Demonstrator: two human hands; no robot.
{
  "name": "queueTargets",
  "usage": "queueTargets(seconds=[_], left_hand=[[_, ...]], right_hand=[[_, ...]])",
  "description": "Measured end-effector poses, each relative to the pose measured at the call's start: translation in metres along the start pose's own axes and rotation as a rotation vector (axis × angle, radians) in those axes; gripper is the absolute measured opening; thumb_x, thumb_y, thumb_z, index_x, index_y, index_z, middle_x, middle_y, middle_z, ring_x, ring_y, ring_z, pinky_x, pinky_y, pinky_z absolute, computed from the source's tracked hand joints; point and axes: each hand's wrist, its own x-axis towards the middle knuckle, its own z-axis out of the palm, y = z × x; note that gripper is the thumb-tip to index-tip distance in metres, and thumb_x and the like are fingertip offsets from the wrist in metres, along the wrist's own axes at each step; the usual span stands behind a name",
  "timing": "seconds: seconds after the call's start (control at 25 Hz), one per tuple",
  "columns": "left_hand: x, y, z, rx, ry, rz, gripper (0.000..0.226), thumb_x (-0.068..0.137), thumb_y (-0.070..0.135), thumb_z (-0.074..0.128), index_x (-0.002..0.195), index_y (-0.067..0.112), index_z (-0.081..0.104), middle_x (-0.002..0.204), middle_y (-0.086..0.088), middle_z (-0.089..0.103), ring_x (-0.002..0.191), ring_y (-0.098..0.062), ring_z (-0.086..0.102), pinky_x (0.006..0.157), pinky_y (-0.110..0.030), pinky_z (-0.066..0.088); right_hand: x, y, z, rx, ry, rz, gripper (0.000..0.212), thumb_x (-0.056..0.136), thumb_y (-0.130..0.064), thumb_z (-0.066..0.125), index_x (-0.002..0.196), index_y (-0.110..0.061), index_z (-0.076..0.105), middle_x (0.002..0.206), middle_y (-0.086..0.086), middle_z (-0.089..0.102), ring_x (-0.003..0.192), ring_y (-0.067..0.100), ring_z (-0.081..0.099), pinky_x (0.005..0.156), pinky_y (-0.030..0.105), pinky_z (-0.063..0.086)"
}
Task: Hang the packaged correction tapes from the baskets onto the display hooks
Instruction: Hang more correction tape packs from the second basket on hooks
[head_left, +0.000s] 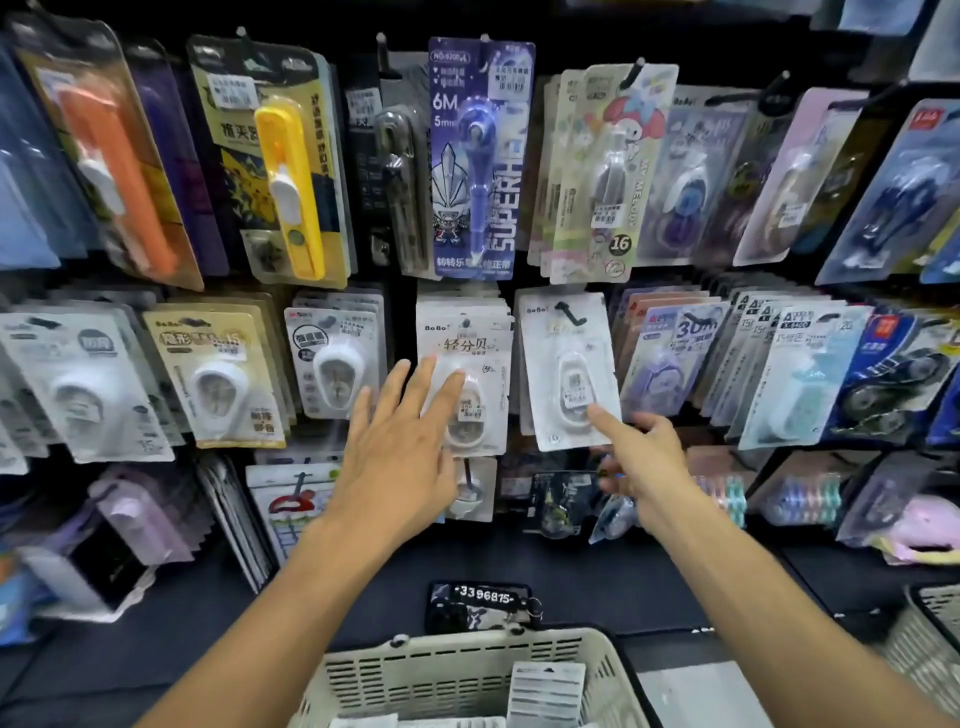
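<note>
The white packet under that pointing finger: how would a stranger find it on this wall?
Find the purple SUPERHERO card at top centre. Just below to its right, a white BoBo correction tape packet hangs on a black hook, the right hand's forefinger touching it. Unlike its neighbours' thick stacks, it hangs as a lone, slightly tilted packet.

A white correction tape pack (569, 371) hangs beside another white pack (464, 374). Far left hang an orange cutter (117, 176) and a yellow one (288, 189). The near basket (467, 675) is beige. A purple pack (475, 156) hangs above.
</note>
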Motion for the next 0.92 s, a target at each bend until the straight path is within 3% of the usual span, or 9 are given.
queueTargets(seconds=[0.12, 0.24, 0.36, 0.48, 0.56, 0.68, 0.76, 0.84, 0.92], left_hand=[[-0.017, 0.001, 0.012, 0.004, 0.048, -0.092, 0.079, 0.095, 0.028, 0.054, 0.162, 0.025, 0.012, 0.171, -0.007, 0.009, 0.157, -0.03, 0.005, 0.126, -0.052, 0.008], [-0.043, -0.014, 0.04, -0.218, 0.081, -0.375, 0.061, 0.091, 0.023, 0.06, 0.149, 0.017, 0.041, 0.15, -0.013, 0.046, 0.137, -0.036, 0.039, 0.11, -0.05, 0.036], [-0.09, -0.031, 0.092, -0.351, -0.273, -0.5, 0.038, 0.09, 0.02, 0.062, 0.128, 0.017, 0.06, 0.127, -0.011, 0.064, 0.116, -0.034, 0.058, 0.096, -0.044, 0.05], [-0.163, -0.047, 0.145, -0.196, -0.705, -0.453, 0.032, 0.089, 0.02, 0.062, 0.12, 0.022, 0.064, 0.124, -0.007, 0.07, 0.114, -0.03, 0.063, 0.092, -0.035, 0.05], [-0.206, -0.063, 0.172, -0.189, -0.896, -0.5, 0.032, 0.088, 0.018, 0.062, 0.12, 0.022, 0.064, 0.125, -0.005, 0.069, 0.11, -0.026, 0.064, 0.085, -0.031, 0.05], [-0.231, -0.085, 0.193, -0.196, -1.015, -0.566, 0.028, 0.089, 0.02, 0.063, 0.117, 0.025, 0.063, 0.121, -0.003, 0.067, 0.089, -0.021, 0.066, 0.07, -0.026, 0.049], [-0.23, -0.092, 0.199, -0.236, -0.989, -0.593, 0.025, 0.091, 0.023, 0.063, 0.115, 0.026, 0.063, 0.115, -0.001, 0.069, 0.082, -0.017, 0.067, 0.073, -0.028, 0.053], [-0.23, -0.094, 0.205, -0.286, -0.963, -0.615, 0.025, 0.093, 0.023, 0.062, 0.117, 0.025, 0.063, 0.109, 0.0, 0.072, 0.08, -0.016, 0.068, 0.079, -0.03, 0.055], [-0.235, -0.093, 0.209, -0.338, -0.973, -0.63, 0.025, 0.093, 0.021, 0.063, 0.118, 0.023, 0.064, 0.104, 0.001, 0.073, 0.078, -0.015, 0.069, 0.075, -0.029, 0.055]], right_hand=[[0.004, 0.046, 0.012, -0.103, -0.051, 0.164, 0.072, 0.088, -0.035, 0.075, 0.144, -0.019, 0.032, 0.112, 0.009, 0.064, 0.079, 0.022, 0.06, 0.053, 0.032, 0.051], [-0.017, 0.131, 0.025, -0.371, -0.075, 0.182, 0.052, 0.087, -0.024, 0.07, 0.134, -0.017, 0.048, 0.109, 0.012, 0.068, 0.083, 0.031, 0.063, 0.061, 0.038, 0.051], [-0.05, 0.229, 0.019, -0.554, -0.253, 0.308, 0.014, 0.089, -0.01, 0.062, 0.099, -0.021, 0.064, 0.091, 0.007, 0.067, 0.07, 0.024, 0.061, 0.05, 0.026, 0.046], [-0.078, 0.308, 0.002, -0.903, -0.524, 0.34, 0.019, 0.091, -0.013, 0.066, 0.077, -0.025, 0.06, 0.089, 0.004, 0.061, 0.075, 0.017, 0.059, 0.05, 0.016, 0.042], [-0.087, 0.332, 0.001, -1.057, -0.705, 0.351, 0.013, 0.093, -0.031, 0.067, 0.09, -0.019, 0.067, 0.097, 0.003, 0.062, 0.092, 0.022, 0.064, 0.067, 0.022, 0.044], [-0.087, 0.352, 0.009, -1.058, -0.892, 0.37, 0.034, 0.089, -0.051, 0.069, 0.106, -0.021, 0.07, 0.112, -0.002, 0.064, 0.109, 0.022, 0.058, 0.079, 0.029, 0.039], [-0.088, 0.36, 0.014, -1.02, -0.869, 0.414, 0.045, 0.084, -0.05, 0.075, 0.116, -0.02, 0.069, 0.118, -0.002, 0.069, 0.106, 0.018, 0.062, 0.084, 0.031, 0.046], [-0.09, 0.369, 0.018, -1.079, -0.849, 0.408, 0.042, 0.083, -0.047, 0.076, 0.113, -0.019, 0.071, 0.11, -0.001, 0.073, 0.099, 0.017, 0.066, 0.083, 0.03, 0.051], [-0.091, 0.373, 0.027, -1.13, -0.839, 0.41, 0.046, 0.083, -0.047, 0.075, 0.117, -0.016, 0.069, 0.11, -0.002, 0.071, 0.096, 0.014, 0.065, 0.08, 0.029, 0.051]])
